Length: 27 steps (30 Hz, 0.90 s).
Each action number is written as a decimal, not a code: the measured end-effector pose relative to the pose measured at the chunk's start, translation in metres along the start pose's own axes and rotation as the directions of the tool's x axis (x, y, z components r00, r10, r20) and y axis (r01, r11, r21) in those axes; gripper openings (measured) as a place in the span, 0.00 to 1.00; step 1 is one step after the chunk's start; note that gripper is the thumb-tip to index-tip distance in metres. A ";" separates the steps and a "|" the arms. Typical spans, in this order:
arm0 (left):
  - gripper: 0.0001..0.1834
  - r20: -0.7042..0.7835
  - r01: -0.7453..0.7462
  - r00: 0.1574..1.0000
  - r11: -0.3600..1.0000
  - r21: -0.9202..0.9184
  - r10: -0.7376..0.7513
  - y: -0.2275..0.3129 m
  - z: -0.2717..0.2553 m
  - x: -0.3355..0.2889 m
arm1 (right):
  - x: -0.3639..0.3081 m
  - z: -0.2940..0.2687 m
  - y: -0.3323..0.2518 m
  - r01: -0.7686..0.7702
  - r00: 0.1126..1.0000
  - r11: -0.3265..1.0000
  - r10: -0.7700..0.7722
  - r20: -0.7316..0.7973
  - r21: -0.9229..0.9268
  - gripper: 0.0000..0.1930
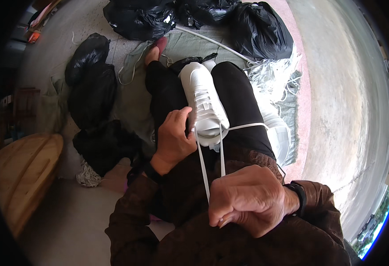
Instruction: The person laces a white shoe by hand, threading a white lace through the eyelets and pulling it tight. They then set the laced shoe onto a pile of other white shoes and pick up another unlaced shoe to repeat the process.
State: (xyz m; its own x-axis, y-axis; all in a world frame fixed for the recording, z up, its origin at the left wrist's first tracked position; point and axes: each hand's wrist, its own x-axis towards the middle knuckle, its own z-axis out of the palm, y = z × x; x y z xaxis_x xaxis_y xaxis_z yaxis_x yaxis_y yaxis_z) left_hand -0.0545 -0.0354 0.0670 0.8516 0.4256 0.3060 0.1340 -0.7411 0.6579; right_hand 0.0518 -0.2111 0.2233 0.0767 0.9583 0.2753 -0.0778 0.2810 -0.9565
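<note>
White shoe (212, 98), white laces (222, 153), black trousers (242, 103)

Right fingers (223, 205) clench white laces (222, 155); left fingers (183, 113) against white shoe (195, 77).

This looks like a makeshift workshop at floor level rather than a fitted factory; whether it belongs to a home is unclear. At least 4 stuffed black plastic bags (263, 31) ring a grey-green ground sheet (199, 44), with a heap of loose white laces (279, 75) and a white lace-up shoe (198, 82) among them. Bare concrete floor (332, 102) stretches rightward, with greenery (374, 226) at the lower-right rim.
</note>
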 end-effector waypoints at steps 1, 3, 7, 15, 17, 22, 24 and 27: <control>0.19 0.033 0.028 0.999 1.000 0.012 -0.028 -0.005 0.003 -0.006 | -0.005 0.001 0.010 -0.115 0.993 0.988 0.117 -0.011 0.104 0.03; 0.11 0.034 0.008 0.999 0.998 0.063 -0.010 -0.010 0.000 -0.020 | -0.012 0.001 0.027 -0.370 0.920 0.866 0.392 0.001 0.335 0.01; 0.06 0.166 -0.335 0.916 0.925 -0.180 0.364 0.019 -0.008 -0.032 | 0.003 -0.009 0.023 -0.037 0.995 0.998 0.032 -0.094 -0.052 0.03; 0.04 0.455 -0.638 0.760 0.667 0.385 0.464 -0.003 -0.038 0.010 | -0.005 -0.068 0.117 -0.362 0.744 0.923 0.200 -0.638 -0.133 0.02; 0.05 0.550 -0.268 0.826 0.944 0.192 0.123 0.022 -0.044 0.008 | -0.025 -0.056 0.143 -0.482 0.761 0.824 0.225 -0.609 -0.298 0.01; 0.09 0.734 0.806 0.590 0.191 -0.560 -0.335 0.014 -0.044 -0.010 | -0.032 -0.031 0.131 -0.064 0.981 0.682 -0.090 -0.170 -0.728 0.10; 0.15 0.743 0.799 0.598 0.159 -0.579 -0.300 0.016 -0.044 -0.017 | -0.033 -0.032 0.133 0.064 0.986 0.644 -0.161 -0.053 -0.763 0.13; 0.18 0.780 0.825 0.510 -0.053 -0.563 -0.363 0.011 -0.039 -0.012 | -0.032 -0.030 0.138 0.125 0.980 0.591 -0.197 0.008 -0.797 0.16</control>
State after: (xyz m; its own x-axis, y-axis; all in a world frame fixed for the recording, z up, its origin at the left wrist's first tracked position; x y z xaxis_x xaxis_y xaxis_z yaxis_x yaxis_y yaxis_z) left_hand -0.0830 -0.0290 0.0973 0.7808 0.0808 -0.6195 0.4096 0.6827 0.6051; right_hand 0.0682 -0.2047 0.0800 0.0826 0.8847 0.4588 0.7557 0.2445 -0.6075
